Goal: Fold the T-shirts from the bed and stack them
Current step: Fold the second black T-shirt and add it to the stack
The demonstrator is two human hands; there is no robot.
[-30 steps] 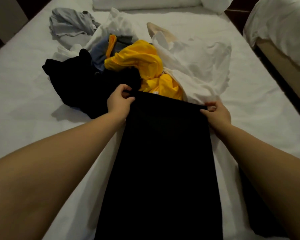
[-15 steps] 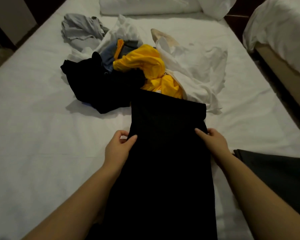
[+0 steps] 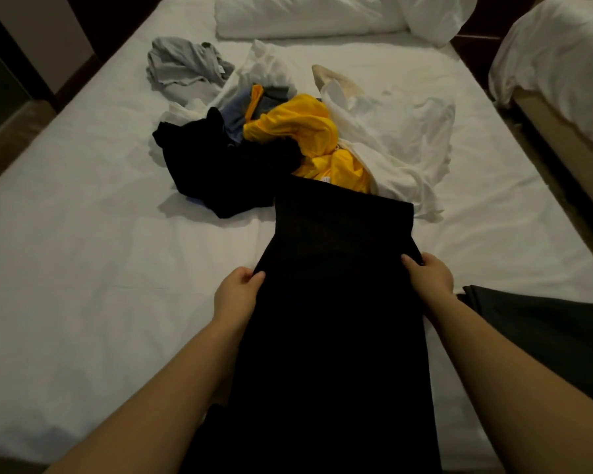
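Note:
A black T-shirt (image 3: 336,302), folded into a long strip, lies lengthwise on the white bed (image 3: 83,268) in front of me. My left hand (image 3: 237,295) pinches its left edge about halfway along. My right hand (image 3: 428,278) grips the right edge at the same height. Beyond the strip's far end lies a loose pile: a black garment (image 3: 220,169), a yellow shirt (image 3: 298,135), a white shirt (image 3: 397,138) and a blue-grey one (image 3: 237,111). A grey shirt (image 3: 182,66) lies crumpled farther back on the left.
A dark folded garment (image 3: 541,323) lies on the bed at my right. White pillows (image 3: 305,15) lie at the head of the bed. A second bed (image 3: 562,63) stands to the right across a narrow gap. The bed's left side is bare sheet.
Both hands let go of the strip's far corners and slid back toward me along its edges to about the middle. The far end now lies flat against the pile.

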